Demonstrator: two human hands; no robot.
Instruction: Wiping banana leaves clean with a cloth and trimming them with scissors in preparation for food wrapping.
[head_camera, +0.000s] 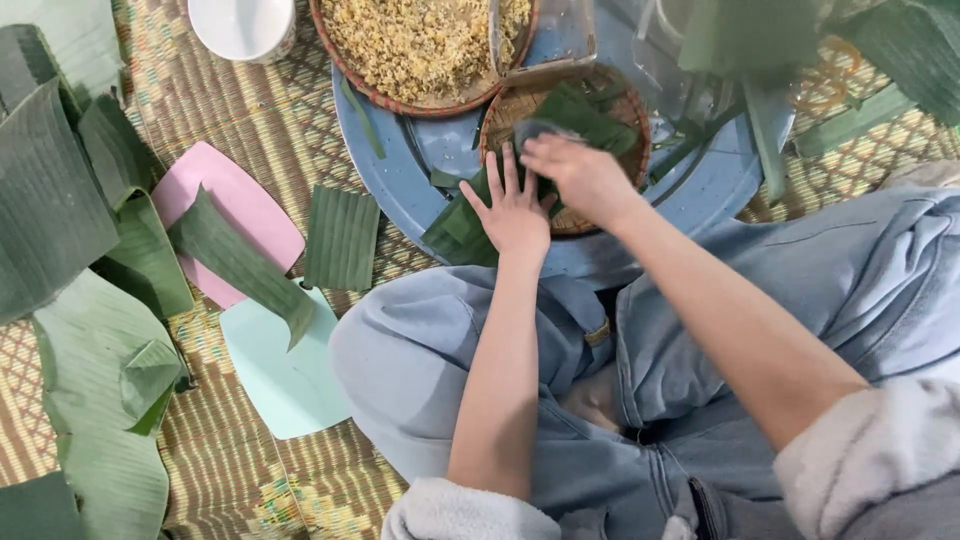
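Right hand (580, 175) blurred — fingertips on leaf (585, 120).

I'm sitting on the floor of a home, doing food work at ground level. A woven mat (250, 120) covers the floor under my knees. At twelve o'clock a blue round tray (720, 190) carries a basket of yellow grain (420, 45). Cut banana leaves (60, 200) pile up at nine o'clock, beside pink (250, 210) and pale green (285, 380) plastic boards.
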